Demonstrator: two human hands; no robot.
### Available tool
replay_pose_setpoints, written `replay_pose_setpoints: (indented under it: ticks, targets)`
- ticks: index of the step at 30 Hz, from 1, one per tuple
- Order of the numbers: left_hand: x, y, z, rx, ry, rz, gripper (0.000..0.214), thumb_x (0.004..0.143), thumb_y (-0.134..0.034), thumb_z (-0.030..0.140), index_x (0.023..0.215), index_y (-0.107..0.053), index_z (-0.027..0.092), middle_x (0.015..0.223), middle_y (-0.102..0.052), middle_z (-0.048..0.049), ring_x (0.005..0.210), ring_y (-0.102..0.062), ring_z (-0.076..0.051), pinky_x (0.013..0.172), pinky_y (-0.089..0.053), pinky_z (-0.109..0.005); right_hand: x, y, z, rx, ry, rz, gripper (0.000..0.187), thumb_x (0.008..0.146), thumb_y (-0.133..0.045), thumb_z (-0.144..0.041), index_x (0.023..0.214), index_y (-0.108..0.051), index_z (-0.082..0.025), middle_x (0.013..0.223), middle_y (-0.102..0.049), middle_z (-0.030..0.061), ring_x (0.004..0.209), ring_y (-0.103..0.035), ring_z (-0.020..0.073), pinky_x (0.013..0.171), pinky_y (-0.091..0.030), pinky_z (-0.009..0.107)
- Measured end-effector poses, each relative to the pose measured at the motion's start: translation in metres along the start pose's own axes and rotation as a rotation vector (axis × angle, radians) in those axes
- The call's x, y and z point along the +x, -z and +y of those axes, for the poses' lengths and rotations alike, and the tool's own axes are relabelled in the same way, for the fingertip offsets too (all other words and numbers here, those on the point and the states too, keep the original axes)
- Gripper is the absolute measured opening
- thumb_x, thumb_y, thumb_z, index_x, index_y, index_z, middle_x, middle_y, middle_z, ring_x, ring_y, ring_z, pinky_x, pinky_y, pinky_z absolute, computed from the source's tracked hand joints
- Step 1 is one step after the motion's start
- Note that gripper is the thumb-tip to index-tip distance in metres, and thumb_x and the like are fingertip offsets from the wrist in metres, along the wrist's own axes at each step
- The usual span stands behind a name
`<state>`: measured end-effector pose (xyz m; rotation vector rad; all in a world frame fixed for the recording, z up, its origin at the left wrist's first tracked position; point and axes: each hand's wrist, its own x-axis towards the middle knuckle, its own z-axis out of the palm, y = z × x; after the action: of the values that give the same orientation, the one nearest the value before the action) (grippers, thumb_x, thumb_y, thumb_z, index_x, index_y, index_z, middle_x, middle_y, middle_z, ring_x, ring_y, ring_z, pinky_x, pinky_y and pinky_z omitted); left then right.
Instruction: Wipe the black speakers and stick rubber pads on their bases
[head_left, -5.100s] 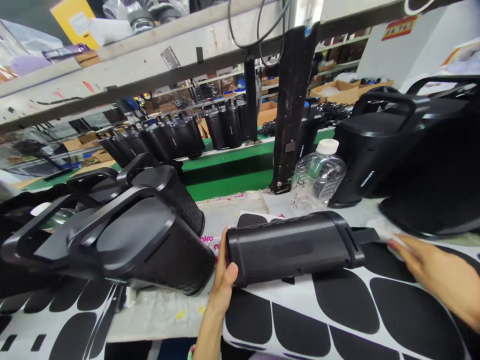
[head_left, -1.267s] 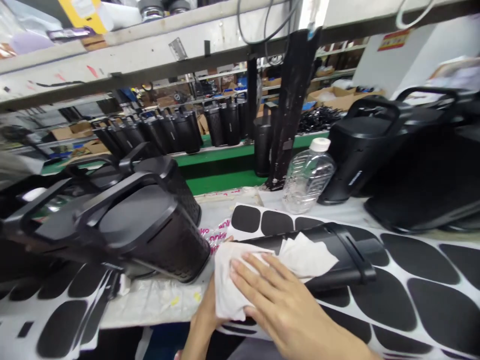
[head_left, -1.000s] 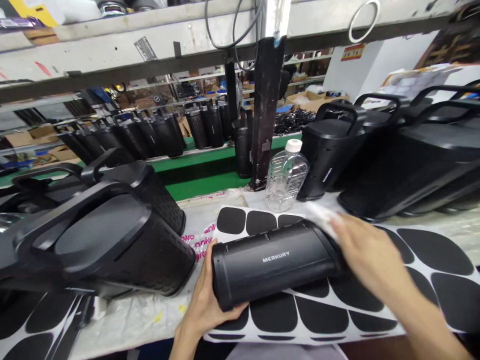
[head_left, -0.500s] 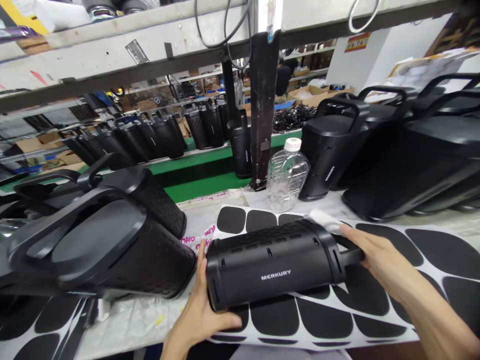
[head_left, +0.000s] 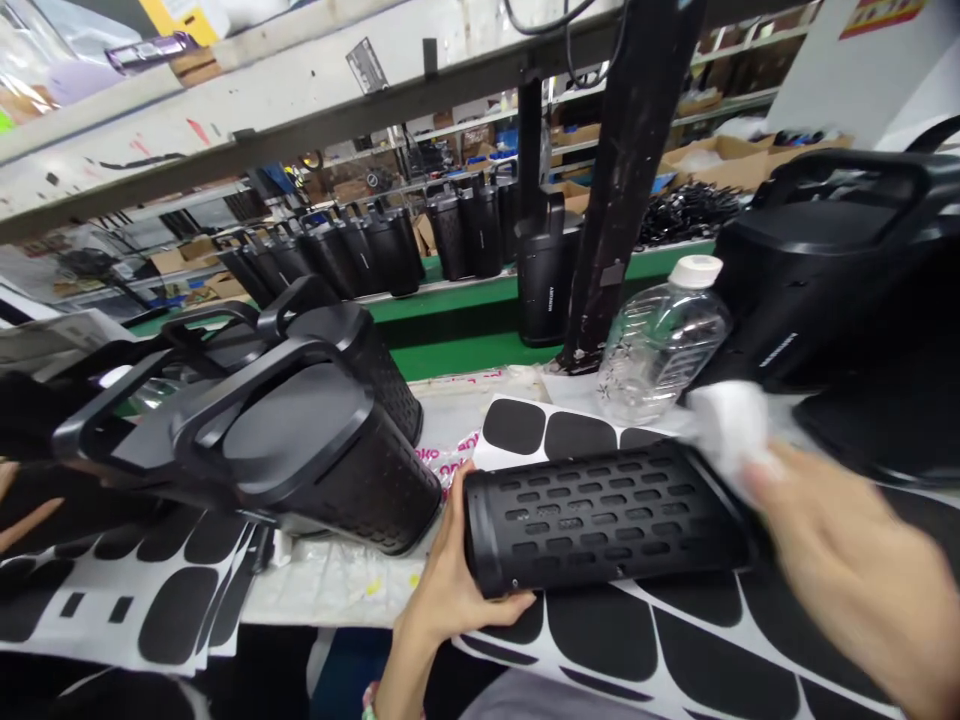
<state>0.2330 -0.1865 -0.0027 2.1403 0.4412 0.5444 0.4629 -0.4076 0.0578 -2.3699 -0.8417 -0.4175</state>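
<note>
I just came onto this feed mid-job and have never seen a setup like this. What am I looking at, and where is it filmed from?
There is no machine here: these are a person's bare hands, and the only view comes from a camera worn on the head, looking forward and down.

The left hand grips one end of a black slotted case lying on its side. Near its other end, the right hand, blurred, holds a white wad, probably cloth.

Beneath the case is a white sheet with black rounded patches. Behind it stands a clear bottle with a white cap. Black cases with handles stand to the left, and another person's hand shows at the left edge.
</note>
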Motion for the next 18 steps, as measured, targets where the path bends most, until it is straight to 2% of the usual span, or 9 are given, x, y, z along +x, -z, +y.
replay_pose_setpoints:
  ticks: [3, 6, 9, 11, 13, 16, 18]
  targets:
    - [0.000, -0.002, -0.001, 0.012, -0.007, 0.010, 0.129, 0.061, -0.081, 0.028, 0.154, 0.007, 0.030, 0.164, -0.015, -0.0126, 0.150, -0.021, -0.036, 0.120, -0.026, -0.059, -0.008, -0.023, -0.049, -0.013, 0.433, -0.017, 0.047, 0.100, -0.035, -0.033, 0.129, -0.063, -0.010, 0.132, -0.062, 0.0129, 0.128, -0.054, 0.0321, 0.108, -0.042, 0.051]
    - [-0.002, -0.004, -0.005, 0.023, -0.024, 0.009, 0.129, 0.061, -0.082, 0.031, 0.155, 0.006, 0.025, 0.164, -0.016, -0.0155, 0.150, -0.021, -0.037, 0.119, -0.028, -0.058, -0.017, -0.043, -0.102, -0.008, 0.647, 0.019, 0.040, 0.099, -0.041, -0.021, 0.127, -0.063, -0.005, 0.132, -0.062, 0.0121, 0.124, -0.057, 0.0287, 0.107, -0.043, 0.046]
    - [-0.009, -0.008, -0.019, 0.067, -0.011, 0.043, 0.127, 0.060, -0.084, 0.033, 0.156, -0.001, 0.019, 0.162, -0.020, -0.0205, 0.148, -0.023, -0.040, 0.117, -0.031, -0.060, -0.022, -0.049, -0.133, 0.073, 0.754, 0.003, 0.038, 0.099, -0.042, -0.021, 0.128, -0.063, -0.008, 0.134, -0.061, 0.0094, 0.123, -0.059, 0.0253, 0.104, -0.048, 0.041]
    - [-0.013, -0.012, -0.028, 0.098, -0.013, 0.080, 0.118, 0.060, -0.083, 0.029, 0.155, -0.013, 0.018, 0.159, -0.028, -0.0216, 0.146, -0.027, -0.042, 0.115, -0.033, -0.062, -0.022, -0.042, -0.136, 0.135, 0.825, -0.053, 0.039, 0.100, -0.041, -0.024, 0.130, -0.062, -0.010, 0.138, -0.058, 0.0071, 0.126, -0.057, 0.0233, 0.105, -0.049, 0.039]
    - [-0.016, -0.013, -0.033, 0.091, -0.039, 0.080, 0.113, 0.061, -0.082, 0.027, 0.153, -0.019, 0.020, 0.157, -0.033, -0.0210, 0.144, -0.032, -0.043, 0.114, -0.034, -0.064, -0.022, -0.026, -0.129, 0.175, 0.904, -0.146, 0.038, 0.100, -0.041, -0.025, 0.129, -0.063, -0.013, 0.137, -0.058, 0.0027, 0.127, -0.056, 0.0194, 0.107, -0.048, 0.035]
    - [-0.014, -0.011, -0.025, 0.030, -0.056, 0.053, 0.121, 0.060, -0.085, 0.032, 0.155, -0.009, 0.025, 0.159, -0.028, -0.0194, 0.144, -0.032, -0.043, 0.115, -0.032, -0.065, -0.023, 0.007, -0.106, 0.212, 0.948, -0.322, 0.035, 0.100, -0.044, -0.026, 0.126, -0.066, -0.018, 0.132, -0.062, -0.0030, 0.125, -0.058, 0.0136, 0.109, -0.045, 0.027]
    - [-0.012, -0.009, -0.015, -0.001, -0.007, 0.063, 0.122, 0.063, -0.083, 0.032, 0.155, -0.004, 0.028, 0.161, -0.026, -0.0164, 0.146, -0.029, -0.041, 0.116, -0.028, -0.065, -0.022, 0.028, -0.082, 0.274, 0.846, -0.394, 0.034, 0.100, -0.042, -0.029, 0.120, -0.069, -0.023, 0.124, -0.068, -0.0038, 0.116, -0.064, 0.0130, 0.105, -0.048, 0.025]
